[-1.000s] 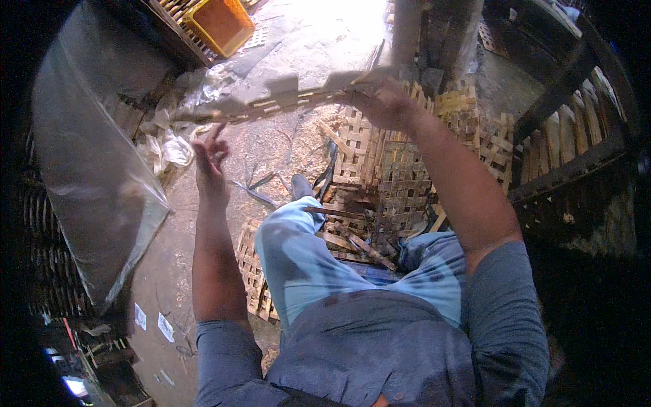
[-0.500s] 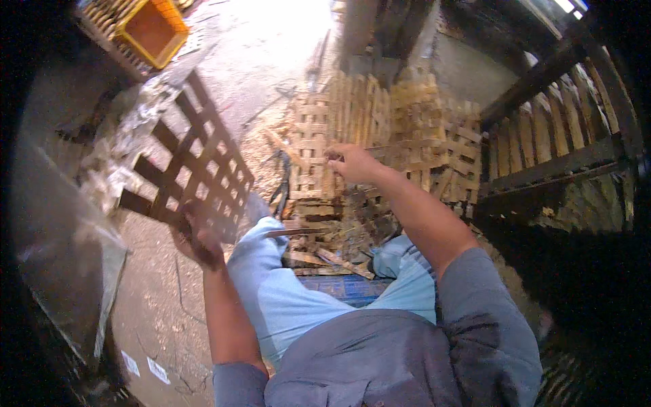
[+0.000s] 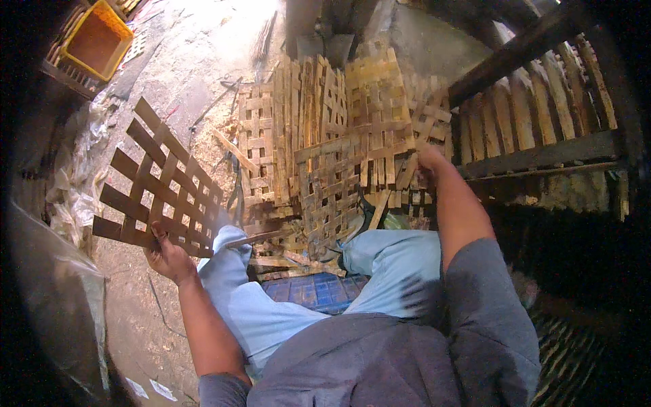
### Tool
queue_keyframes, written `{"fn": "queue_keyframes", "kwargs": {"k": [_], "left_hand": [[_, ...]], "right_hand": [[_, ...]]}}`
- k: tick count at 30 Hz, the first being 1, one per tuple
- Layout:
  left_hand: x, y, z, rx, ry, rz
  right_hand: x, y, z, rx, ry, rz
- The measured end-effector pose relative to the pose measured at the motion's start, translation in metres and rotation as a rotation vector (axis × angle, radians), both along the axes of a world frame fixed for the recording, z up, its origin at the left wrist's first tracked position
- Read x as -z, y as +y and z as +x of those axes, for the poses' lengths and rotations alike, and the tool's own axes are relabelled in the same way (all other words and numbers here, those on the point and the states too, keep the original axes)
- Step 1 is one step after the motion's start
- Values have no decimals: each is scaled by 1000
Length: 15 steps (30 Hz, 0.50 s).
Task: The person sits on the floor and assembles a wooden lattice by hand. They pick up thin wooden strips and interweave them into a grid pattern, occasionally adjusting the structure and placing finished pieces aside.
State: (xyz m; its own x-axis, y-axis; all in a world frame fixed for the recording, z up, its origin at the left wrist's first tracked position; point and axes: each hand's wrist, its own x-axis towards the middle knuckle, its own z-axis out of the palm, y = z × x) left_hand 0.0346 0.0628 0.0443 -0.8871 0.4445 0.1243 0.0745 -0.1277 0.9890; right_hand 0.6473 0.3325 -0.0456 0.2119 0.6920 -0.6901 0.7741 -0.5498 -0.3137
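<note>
"where is the left hand [image 3: 169,261]?"

"out at my left, thumb and fingers pinching the lower edge of a woven slat panel [image 3: 163,186], which rises tilted just beyond it."

"and the right hand [image 3: 432,163]?"

"partly curled beside the stacked woven panels [image 3: 325,176]; i cannot tell whether it grips one. a yellow bin [image 3: 98,44] sits well beyond my left hand, a blue ribbed surface [image 3: 312,292] nearer me than either hand."

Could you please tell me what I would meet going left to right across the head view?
Left hand holding a woven panel, blue surface between the legs, right hand, slatted wooden structure.
</note>
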Motion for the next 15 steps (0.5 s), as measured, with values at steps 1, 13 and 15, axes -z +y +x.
{"fn": "queue_keyframes", "kwargs": {"k": [1,13,15], "left_hand": [[10,0,-6,4,10,6],[3,8,13,6,39,-69],[-3,9,15,1,25,-64]], "right_hand": [[-3,-14,-16,97,66,-109],[13,-26,-81,-606,-621,443],[18,-18,-81,-634,-617,345]]}}
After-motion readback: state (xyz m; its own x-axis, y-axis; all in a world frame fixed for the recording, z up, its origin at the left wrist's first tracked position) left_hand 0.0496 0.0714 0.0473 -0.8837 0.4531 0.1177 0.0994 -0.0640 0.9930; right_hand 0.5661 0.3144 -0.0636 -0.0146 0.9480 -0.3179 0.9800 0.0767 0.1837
